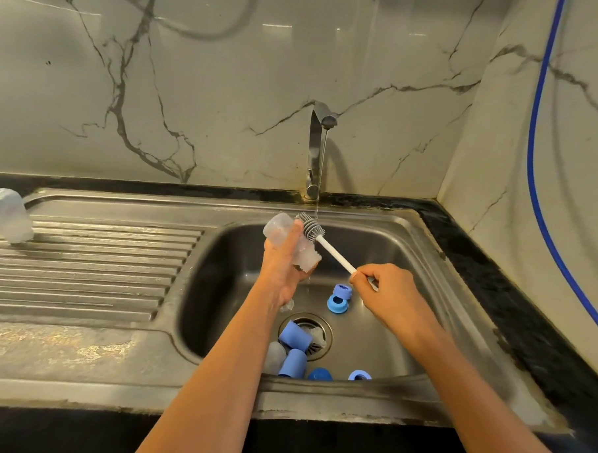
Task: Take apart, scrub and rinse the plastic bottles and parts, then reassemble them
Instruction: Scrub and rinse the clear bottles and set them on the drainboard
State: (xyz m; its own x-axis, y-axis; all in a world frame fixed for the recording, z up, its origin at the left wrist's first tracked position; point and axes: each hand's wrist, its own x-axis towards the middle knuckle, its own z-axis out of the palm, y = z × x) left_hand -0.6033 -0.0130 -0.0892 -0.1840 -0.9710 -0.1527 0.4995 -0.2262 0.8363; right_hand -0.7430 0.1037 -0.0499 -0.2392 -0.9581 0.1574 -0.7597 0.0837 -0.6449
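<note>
My left hand (282, 266) grips a clear plastic bottle (278, 227) over the sink basin, its threaded neck pointing down to the right. My right hand (387, 292) pinches the white handle of a bottle brush (313, 228). The grey bristle head lies against the outside of the bottle, under a thin stream of water. On the basin floor lie blue parts: two rings (339, 298) stacked near the middle, two blue caps (294, 335) by the drain, a clear piece beside them, and two more blue pieces (359, 375) at the near wall.
The tap (316, 151) runs at the back of the steel sink (436, 266). Another clear bottle (6, 217) stands upside down on the ribbed drainboard at far left. A blue hose (538, 134) hangs down the right wall. Black counter borders the sink.
</note>
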